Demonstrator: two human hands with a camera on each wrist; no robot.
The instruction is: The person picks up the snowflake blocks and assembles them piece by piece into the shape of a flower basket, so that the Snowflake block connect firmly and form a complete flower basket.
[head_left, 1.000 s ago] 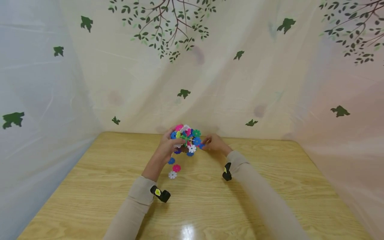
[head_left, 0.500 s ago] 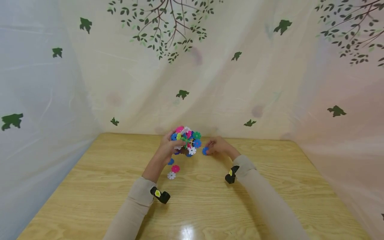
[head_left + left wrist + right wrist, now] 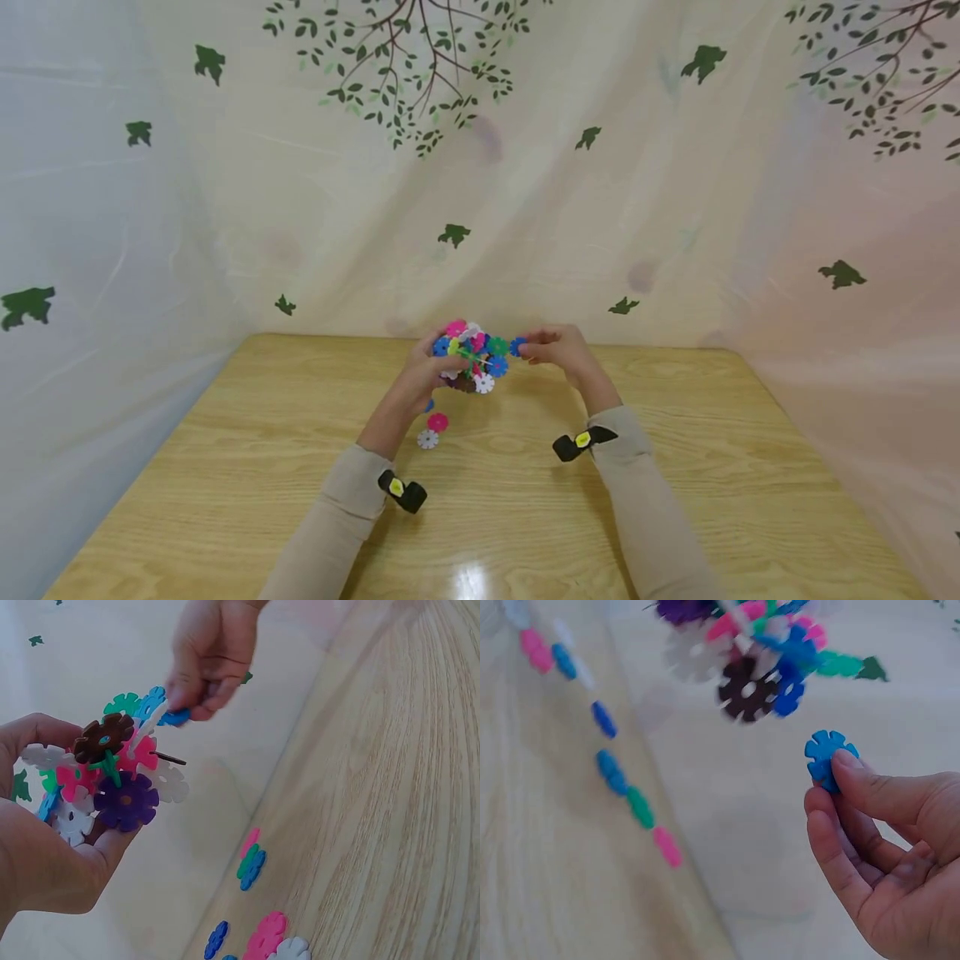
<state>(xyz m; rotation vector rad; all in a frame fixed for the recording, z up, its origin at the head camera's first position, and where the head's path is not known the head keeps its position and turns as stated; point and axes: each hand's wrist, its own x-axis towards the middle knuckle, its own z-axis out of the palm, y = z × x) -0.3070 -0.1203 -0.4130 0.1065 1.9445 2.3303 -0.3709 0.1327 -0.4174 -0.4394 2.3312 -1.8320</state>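
Observation:
My left hand (image 3: 420, 373) holds a ball-like cluster of plastic snowflake discs (image 3: 497, 367), slotted together in blue, pink, white, green, purple and brown. In the left wrist view, a brown disc (image 3: 90, 746) and a purple disc (image 3: 126, 817) face the camera, and the thumb supports the cluster from below. My right hand (image 3: 566, 354) pinches a single blue snowflake disc (image 3: 822, 766) between thumb and index finger. That disc is beside the cluster's right side, near a green disc (image 3: 497, 346); the right wrist view shows a gap between it and the cluster.
Loose discs lie on the wooden table (image 3: 480, 500), among them a pink one (image 3: 438, 422) and a white one (image 3: 427, 439). The left wrist view shows more, including a green disc (image 3: 247, 861). A printed curtain (image 3: 360, 233) hangs behind the table.
My right hand drew the blue disc away from the cluster's lower right, then raised it level with the green disc. The left hand kept its grip, with the cluster shifting slightly right and down.

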